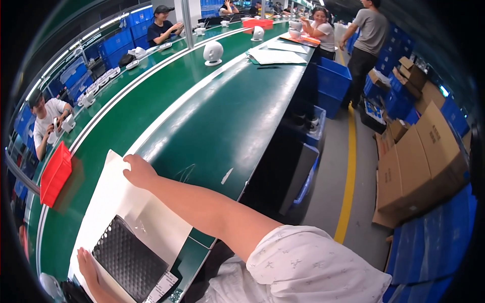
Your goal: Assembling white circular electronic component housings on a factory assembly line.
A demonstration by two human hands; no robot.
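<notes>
- Handling a white object at far left, one person (46, 118) in a white top and dark cap is seen across the belt (166, 76).
- One red tray (56, 174), plastic, straight-walled and glossy, is placed near the left end of the belt.
- One left hand (91, 272) is laid at the left edge of the work, its fingers straight and close together, with nothing clasped.
- One paper sheet (111, 187), large, off-white and smooth, is spread beneath both hands, aslant across belt and table edge.
- One black bubble sheet (129, 257), roughly rectangular and covered in rows of small raised dots, is set on the lower part of the paper; its left edge is just beside the left fingers, and it is well apart from the right ones.
- One white label (161, 288), printed, is seen at its lower right corner.
- One right hand (140, 172) is rested at the paper's upper right corner, fingers bent; whether the edge is pinched cannot be told.
- Two white devices (213, 53), round-headed and smooth, are stood farther up the belt.
- One dark pen (268, 67), slim, is left beside papers (278, 55) on the green table (217, 121).
- Brown cardboard boxes (422, 156) are stacked at far right, beyond one yellow floor line (348, 171).
</notes>
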